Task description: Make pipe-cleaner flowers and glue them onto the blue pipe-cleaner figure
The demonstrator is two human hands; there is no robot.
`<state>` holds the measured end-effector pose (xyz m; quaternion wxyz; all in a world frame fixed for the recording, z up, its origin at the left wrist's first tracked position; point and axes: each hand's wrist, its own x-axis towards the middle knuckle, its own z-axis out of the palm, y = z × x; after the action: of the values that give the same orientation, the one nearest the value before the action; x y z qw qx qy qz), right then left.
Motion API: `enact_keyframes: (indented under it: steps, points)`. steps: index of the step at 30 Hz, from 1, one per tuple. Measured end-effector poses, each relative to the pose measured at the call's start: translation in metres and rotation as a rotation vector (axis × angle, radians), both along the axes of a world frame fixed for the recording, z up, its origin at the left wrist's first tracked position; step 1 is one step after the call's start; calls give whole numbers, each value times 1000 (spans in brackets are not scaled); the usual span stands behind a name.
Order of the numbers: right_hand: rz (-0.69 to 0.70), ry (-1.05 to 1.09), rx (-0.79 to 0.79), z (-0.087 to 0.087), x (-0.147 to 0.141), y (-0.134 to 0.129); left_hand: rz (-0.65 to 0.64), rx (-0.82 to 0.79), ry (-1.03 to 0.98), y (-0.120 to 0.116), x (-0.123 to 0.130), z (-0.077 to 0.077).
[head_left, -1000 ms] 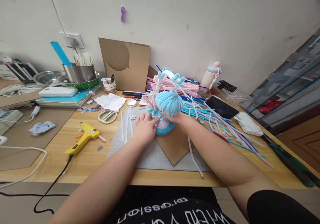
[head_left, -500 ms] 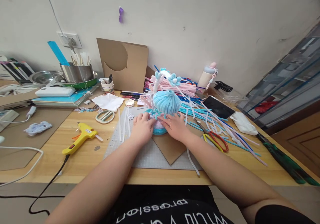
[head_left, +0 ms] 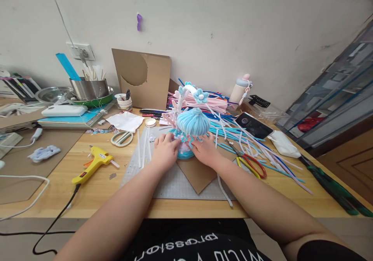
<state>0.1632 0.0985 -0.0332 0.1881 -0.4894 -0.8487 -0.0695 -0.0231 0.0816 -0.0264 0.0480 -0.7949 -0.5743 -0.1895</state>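
A pipe-cleaner lamp [head_left: 193, 122] stands in front of me, with a pleated light-blue shade hanging from a white arch [head_left: 181, 98] trimmed with blue flowers. Its round base [head_left: 185, 153] is pink and blue. My left hand [head_left: 166, 149] curls against the left side of the base. On the other side, my right hand [head_left: 206, 150] grips the base under the shade, near thin curly blue strands. Some fingertips of both hands are hidden behind the lamp. A brown cardboard piece [head_left: 198, 177] lies under it on a grey cutting mat [head_left: 169, 189].
Left lie a yellow glue gun [head_left: 92, 164] and pale-handled scissors [head_left: 121, 138]. Loose pipe cleaners [head_left: 224, 129] spread behind and right, beside red-and-yellow-handled scissors [head_left: 251, 165] and a phone [head_left: 253, 126]. Cut cardboard [head_left: 157, 78] leans on the wall; a bottle [head_left: 241, 90] stands at back right.
My right hand has shifted slightly down and inward at the base, its fingers now more under the shade. The phone screen has lit up. The view has tilted a little.
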Motion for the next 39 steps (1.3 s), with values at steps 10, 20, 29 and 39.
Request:
enact_keyframes:
  steps: [10,20,29,39]
  points:
    - [0,11,-23,2,-1,-2,11,5,6,-1,2,0]
    - [-1,-14,-29,1,0,0,16,6,-1,1,2,-1]
    - [-20,-19,-34,0,-1,2,-20,6,-17,-1,2,2]
    - [22,232,-37,-6,5,9,0,21,-227,2,0,1]
